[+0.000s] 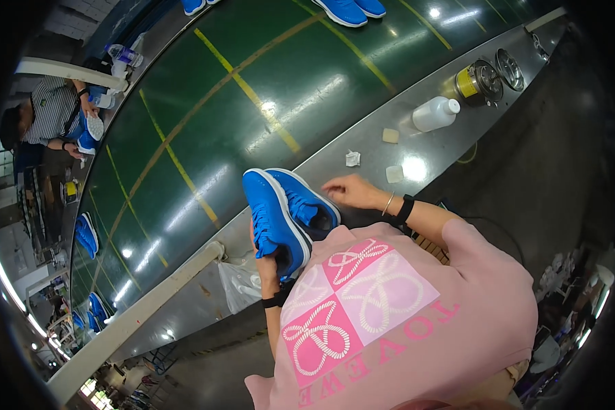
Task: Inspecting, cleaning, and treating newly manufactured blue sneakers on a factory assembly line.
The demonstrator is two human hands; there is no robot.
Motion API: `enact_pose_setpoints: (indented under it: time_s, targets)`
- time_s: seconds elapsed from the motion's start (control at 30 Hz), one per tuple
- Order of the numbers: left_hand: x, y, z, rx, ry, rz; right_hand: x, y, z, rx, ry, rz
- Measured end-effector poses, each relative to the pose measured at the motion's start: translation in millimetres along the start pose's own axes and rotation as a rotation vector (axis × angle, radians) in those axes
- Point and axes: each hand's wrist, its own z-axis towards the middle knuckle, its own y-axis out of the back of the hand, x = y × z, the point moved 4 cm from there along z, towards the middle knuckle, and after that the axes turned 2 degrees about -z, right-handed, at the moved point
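Note:
My left hand point(268, 265) grips a blue sneaker point(268, 213) with a white sole at its heel end, the fingers partly hidden behind the shoe. A second blue sneaker point(296, 195), its dark inside showing, lies against the first one's right side, at the edge of the green conveyor belt point(253, 130). Just right of this second shoe is my right hand point(352, 191), its fingers loosely bent and somewhat apart. Nothing shows in that hand, and a small gap appears between it and the shoe.
Along the metal ledge point(362, 179) lie crumpled paper point(352, 158), pale blocks point(390, 136), a white bottle point(436, 114) and an opened can point(480, 83). A pale bar point(150, 311) crosses at left, beside clear plastic point(242, 285). Across the belt, a person point(51, 113) handles another blue shoe point(89, 134).

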Motion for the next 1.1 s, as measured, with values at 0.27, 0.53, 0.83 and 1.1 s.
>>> enact_pose_setpoints:
  time_s: [0.27, 0.53, 0.83, 1.1]
  targets:
    - [-13, -7, -8, -0.041, 0.171, 0.015, -20, 59, -13, -0.649, 0.191, -0.599]
    - [-96, -15, -7, 0.315, 0.452, -1.028, -48, 66, -6, -0.748, 0.390, -0.493]
    - [-81, -25, 34, 0.187, 0.499, -0.708, 26, 141, -87, -1.233, 0.390, -0.433]
    - [-84, -28, 46, 0.347, 0.521, -0.581, 1, 230, -154, -1.529, 0.194, -0.486]
